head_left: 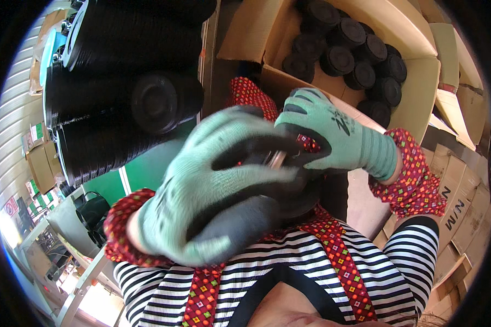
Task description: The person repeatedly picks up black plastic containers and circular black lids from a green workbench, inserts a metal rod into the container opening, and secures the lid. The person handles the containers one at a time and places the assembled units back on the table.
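Note:
My left hand [218,174], in a pale green knit glove with a black-coated palm, is in front of my chest, smeared by motion. Its fingers curve toward my right hand [324,131], gloved the same way, whose fingers are curled and closed with the thumb pointing left. Between and below the hands is a dark, rounded black thing [303,201], mostly hidden by the gloves. A small shiny, coppery spot shows beside the left fingers, too blurred to name. What the right fingers hold is hidden.
An open cardboard box [428,98] beyond my right hand contains several round black parts [337,60]. At left are large ribbed black stacks [103,141], with a round black part [154,102] on them. Flattened cartons [458,201] lean at the right.

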`<control>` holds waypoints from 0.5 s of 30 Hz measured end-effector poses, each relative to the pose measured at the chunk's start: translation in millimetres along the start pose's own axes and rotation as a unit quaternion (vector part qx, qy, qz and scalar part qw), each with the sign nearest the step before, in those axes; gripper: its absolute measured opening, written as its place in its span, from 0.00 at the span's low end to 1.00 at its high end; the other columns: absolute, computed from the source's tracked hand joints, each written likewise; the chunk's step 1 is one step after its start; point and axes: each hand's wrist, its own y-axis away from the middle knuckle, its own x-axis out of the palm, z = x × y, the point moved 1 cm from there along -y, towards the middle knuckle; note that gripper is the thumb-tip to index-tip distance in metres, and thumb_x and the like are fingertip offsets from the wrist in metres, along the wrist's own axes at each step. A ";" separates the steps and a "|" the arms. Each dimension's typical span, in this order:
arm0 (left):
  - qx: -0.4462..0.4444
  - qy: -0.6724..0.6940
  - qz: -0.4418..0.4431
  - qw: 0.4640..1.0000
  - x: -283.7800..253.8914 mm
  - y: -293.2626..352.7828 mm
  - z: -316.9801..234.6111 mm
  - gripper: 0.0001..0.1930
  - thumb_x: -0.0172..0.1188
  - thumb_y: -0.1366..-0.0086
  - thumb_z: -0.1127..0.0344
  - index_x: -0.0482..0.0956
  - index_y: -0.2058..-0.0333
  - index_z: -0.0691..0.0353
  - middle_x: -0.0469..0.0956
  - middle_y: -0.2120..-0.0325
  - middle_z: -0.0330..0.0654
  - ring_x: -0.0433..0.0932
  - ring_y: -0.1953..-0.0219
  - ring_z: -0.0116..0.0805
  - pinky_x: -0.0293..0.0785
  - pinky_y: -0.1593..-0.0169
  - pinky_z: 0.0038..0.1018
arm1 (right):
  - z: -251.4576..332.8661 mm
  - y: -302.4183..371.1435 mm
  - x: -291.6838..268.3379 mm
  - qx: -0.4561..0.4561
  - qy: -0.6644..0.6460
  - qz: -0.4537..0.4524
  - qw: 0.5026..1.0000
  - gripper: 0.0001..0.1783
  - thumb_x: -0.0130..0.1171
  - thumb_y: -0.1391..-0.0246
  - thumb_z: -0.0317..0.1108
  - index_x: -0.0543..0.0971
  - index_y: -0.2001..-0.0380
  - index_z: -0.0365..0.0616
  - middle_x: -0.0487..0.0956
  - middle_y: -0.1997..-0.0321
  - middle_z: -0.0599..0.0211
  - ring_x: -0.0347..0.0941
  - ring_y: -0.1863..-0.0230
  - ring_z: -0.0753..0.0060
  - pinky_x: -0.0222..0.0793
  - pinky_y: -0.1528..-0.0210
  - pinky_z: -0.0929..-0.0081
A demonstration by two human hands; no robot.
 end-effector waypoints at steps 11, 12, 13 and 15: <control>-0.282 -0.225 0.115 0.926 25.8 -5.2 12.5 0.44 0.68 0.40 0.64 0.59 0.29 0.73 0.79 0.47 0.63 0.83 0.51 0.63 0.80 0.46 0.43 | 49.5 14.8 0.3 0.146 0.162 -0.019 0.976 0.39 0.71 0.51 0.55 0.77 0.41 0.45 0.75 0.56 0.58 0.72 0.54 0.53 0.65 0.49 0.55; -0.241 -0.236 0.103 0.936 21.6 -2.0 30.9 0.40 0.67 0.42 0.64 0.64 0.32 0.71 0.80 0.49 0.62 0.83 0.52 0.63 0.81 0.47 0.43 | 59.8 18.1 -2.7 0.170 0.168 -0.019 0.971 0.41 0.71 0.51 0.54 0.75 0.38 0.44 0.75 0.57 0.58 0.72 0.55 0.54 0.65 0.50 0.55; -0.200 -0.243 0.086 0.945 18.1 1.4 51.9 0.37 0.65 0.43 0.65 0.69 0.34 0.69 0.81 0.50 0.61 0.83 0.53 0.63 0.81 0.48 0.43 | 71.5 19.7 -7.9 0.193 0.176 -0.015 0.965 0.42 0.71 0.51 0.53 0.74 0.35 0.44 0.75 0.58 0.58 0.72 0.56 0.54 0.66 0.52 0.55; -0.114 -0.155 0.092 0.977 13.2 1.4 100.9 0.31 0.61 0.45 0.63 0.76 0.41 0.68 0.83 0.55 0.59 0.84 0.54 0.62 0.81 0.49 0.43 | 94.3 14.8 -15.6 0.178 0.152 -0.050 0.971 0.42 0.69 0.52 0.41 0.72 0.32 0.39 0.75 0.61 0.58 0.74 0.62 0.54 0.67 0.58 0.57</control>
